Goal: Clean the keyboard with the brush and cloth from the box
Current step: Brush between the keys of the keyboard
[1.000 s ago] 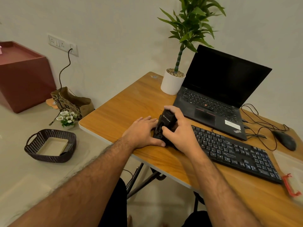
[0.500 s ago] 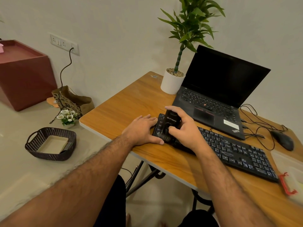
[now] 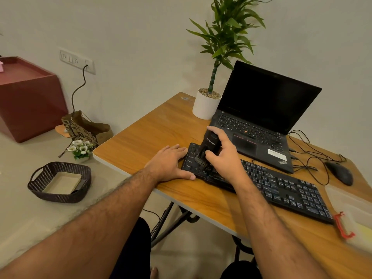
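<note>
Head view: right hand (image 3: 225,158) is gripping the brush (image 3: 208,149), fingers curled round its body, bristles angling down onto the keyboard (image 3: 281,184) at frame centre. Left hand (image 3: 168,165) is lying flat, fingers straight, bracing the keyboard's end against sliding on the desk (image 3: 153,129).

You have a wooden table (image 3: 153,135) with a pale edge in front of you, and on it lie a black keyboard (image 3: 281,188) near the front, an open black laptop (image 3: 259,117) behind it, a white plant pot (image 3: 205,106) at the far corner just beside the laptop, a black mouse (image 3: 340,173) with its loose cables (image 3: 310,156) to the right, and what looks like a clear plastic box (image 3: 354,216) with a red latch at the right edge, too blurred to be sure. Your left hand (image 3: 168,165) rests flat on the tabletop, touching the keyboard's left end. On the floor (image 3: 24,210) to the left stand a dark woven basket (image 3: 60,183), a small bunch of white flowers (image 3: 80,149), a brown paper bag (image 3: 88,128) and a dark red cabinet (image 3: 28,101).
</note>
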